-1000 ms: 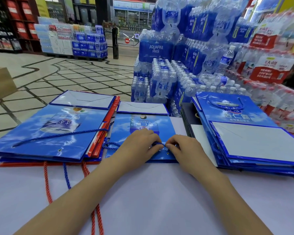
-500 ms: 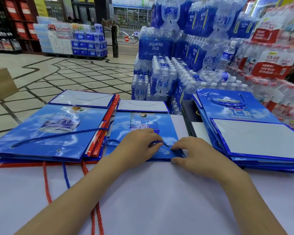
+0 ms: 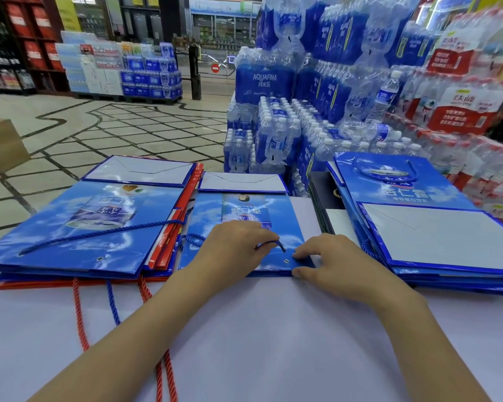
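Observation:
A flat blue paper gift bag (image 3: pixel 244 207) lies in the middle of the white table (image 3: pixel 259 329). My left hand (image 3: pixel 233 250) rests on the bag and pinches the free end of its blue rope handle (image 3: pixel 269 244); the rope's other part loops out to the left of the hand. A small metal eyelet (image 3: pixel 286 260) sits near the bag's front edge, just right of the rope end. My right hand (image 3: pixel 331 262) pinches the bag's front right corner, fingers on top and thumb at the edge.
A stack of flat blue and red bags (image 3: pixel 79 227) lies at the left, with red and blue cords (image 3: pixel 79 311) trailing over the table. Another bag stack (image 3: pixel 418 224) lies at the right. Shrink-wrapped water bottle packs (image 3: pixel 302 111) rise behind the table.
My right hand has drawn away from the left hand to the bag's front right corner. The rope end now sticks out free from my left fingers, and the eyelet has come into view.

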Motion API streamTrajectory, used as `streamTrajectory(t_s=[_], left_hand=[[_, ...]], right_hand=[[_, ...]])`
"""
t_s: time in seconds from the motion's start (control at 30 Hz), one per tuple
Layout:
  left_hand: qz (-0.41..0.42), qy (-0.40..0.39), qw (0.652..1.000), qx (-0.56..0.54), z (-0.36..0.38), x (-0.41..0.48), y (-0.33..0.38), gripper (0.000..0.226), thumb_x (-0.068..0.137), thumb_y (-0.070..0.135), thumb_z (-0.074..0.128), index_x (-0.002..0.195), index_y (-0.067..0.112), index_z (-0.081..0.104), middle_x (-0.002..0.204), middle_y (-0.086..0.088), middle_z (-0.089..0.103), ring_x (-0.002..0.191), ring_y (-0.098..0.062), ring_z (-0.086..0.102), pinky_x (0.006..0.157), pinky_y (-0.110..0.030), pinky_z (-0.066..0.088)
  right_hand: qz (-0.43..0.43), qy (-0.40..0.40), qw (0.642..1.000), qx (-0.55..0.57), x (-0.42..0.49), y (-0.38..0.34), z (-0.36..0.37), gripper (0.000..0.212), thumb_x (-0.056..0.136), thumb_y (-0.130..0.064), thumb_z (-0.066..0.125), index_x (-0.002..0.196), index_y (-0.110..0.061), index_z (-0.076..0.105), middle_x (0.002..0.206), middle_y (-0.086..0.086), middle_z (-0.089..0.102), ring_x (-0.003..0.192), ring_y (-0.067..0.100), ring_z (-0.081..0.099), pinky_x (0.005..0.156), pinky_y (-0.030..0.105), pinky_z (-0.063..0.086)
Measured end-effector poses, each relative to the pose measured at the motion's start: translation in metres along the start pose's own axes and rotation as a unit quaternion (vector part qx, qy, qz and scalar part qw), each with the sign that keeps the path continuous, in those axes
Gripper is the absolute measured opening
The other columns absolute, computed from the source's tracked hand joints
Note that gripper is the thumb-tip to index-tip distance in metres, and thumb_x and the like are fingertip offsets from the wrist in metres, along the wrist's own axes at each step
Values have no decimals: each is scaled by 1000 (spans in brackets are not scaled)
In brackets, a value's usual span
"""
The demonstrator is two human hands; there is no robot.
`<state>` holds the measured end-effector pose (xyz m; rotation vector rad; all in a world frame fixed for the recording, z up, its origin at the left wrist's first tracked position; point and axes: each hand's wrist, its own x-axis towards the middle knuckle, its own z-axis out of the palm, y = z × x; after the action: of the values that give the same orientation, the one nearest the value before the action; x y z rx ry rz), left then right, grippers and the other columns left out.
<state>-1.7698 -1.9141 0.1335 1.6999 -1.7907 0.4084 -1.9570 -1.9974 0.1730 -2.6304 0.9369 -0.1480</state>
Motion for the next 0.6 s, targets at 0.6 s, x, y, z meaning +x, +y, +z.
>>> streamTrajectory(t_s=[0.6], left_hand=[[57,-144,962,225,-1,5,7,27,50,11,86,60,24,63,53,4,43,38,-21,21,51,-20,-5]], right_hand=[[-9,23,999,36,2,2,4,32,87,-40,68,117,-30,69,114,-16,64,108,3,52,95,21,41]])
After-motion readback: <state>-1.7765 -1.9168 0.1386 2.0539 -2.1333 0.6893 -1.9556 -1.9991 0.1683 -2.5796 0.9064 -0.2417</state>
